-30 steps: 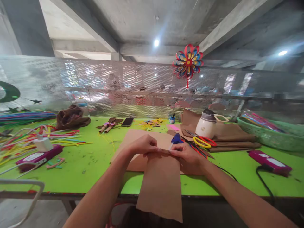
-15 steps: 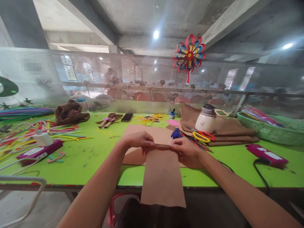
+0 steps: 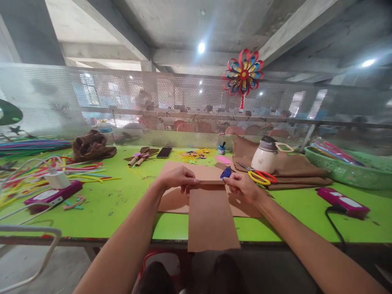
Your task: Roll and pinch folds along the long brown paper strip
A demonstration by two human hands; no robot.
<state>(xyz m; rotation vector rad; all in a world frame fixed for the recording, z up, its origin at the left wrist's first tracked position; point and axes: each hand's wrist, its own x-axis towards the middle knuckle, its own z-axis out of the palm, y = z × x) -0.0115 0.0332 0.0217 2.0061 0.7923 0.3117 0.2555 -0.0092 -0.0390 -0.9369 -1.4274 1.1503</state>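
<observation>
A strip of brown paper (image 3: 212,220) hangs between my hands, its top edge folded over and its lower end past the table's front edge. My left hand (image 3: 180,178) pinches the left end of the fold. At the right end, my right hand (image 3: 241,185) pinches the same fold between thumb and finger. Under and behind the strip lies a larger brown sheet (image 3: 174,200) on the green table. A dark blue object (image 3: 226,173) sits just behind my right fingertips; partly covered, it is hard to make out.
Scissors (image 3: 260,178), a cream bottle (image 3: 265,157) and folded brown material (image 3: 300,171) lie to the right, with a green basket (image 3: 349,171) beyond. A phone (image 3: 164,152) is at the back. Coloured strips (image 3: 88,171) and a purple power strip (image 3: 53,197) are on the left.
The strip has risen slightly, so its lower end hangs higher. My right hand has moved a little up and to the right, still pinching the fold; my left hand has shifted slightly up.
</observation>
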